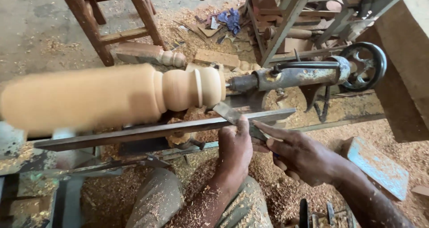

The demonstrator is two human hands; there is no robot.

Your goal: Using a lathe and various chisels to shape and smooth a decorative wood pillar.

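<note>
A pale turned wooden post spins blurred on a lathe, with rounded beads near its right end. A flat metal chisel lies across the long tool rest, its tip close under the post's right end. My left hand presses the blade down on the rest, thumb on top. My right hand grips the chisel's rear part, index finger stretched along it. Sawdust coats my left forearm.
The tailstock with its hand wheel holds the post's right end. Another turned post and wood scraps lie on the shaving-covered floor behind. A wooden stool stands at the back left, a blue-painted block at the right.
</note>
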